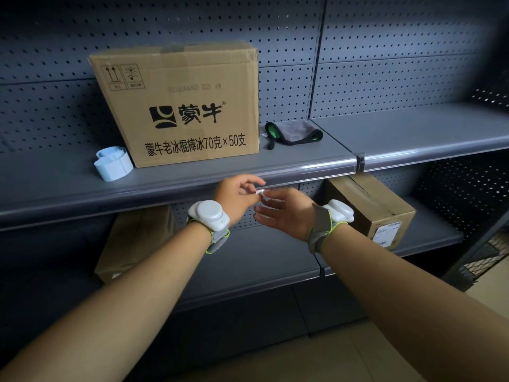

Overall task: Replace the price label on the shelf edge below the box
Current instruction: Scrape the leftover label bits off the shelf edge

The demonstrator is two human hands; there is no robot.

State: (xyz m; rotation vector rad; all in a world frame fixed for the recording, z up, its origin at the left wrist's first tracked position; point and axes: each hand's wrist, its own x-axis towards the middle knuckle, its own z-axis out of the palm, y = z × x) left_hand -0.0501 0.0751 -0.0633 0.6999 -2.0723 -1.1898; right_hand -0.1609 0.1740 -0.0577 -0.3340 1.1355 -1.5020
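A small white label (261,193), crumpled and curled, sits between both hands just below the shelf edge (275,172), a smooth grey rounded strip. The left hand (234,198) pinches it in a fingertip grip; the right hand (283,212) touches it, fingers loosely spread. Above stands the printed brown cardboard box (179,106), with a pale blue label roll (113,162) beside it and a folded grey cloth (293,132).

Box (181,106) on the upper shelf (303,158), roll of labels (113,162) just left of it, cloth (293,132) just right of it, both hands (237,195) together in front of the shelf edge (165,194) below the box, two more boxes (371,206) on the lower shelf (429,238)
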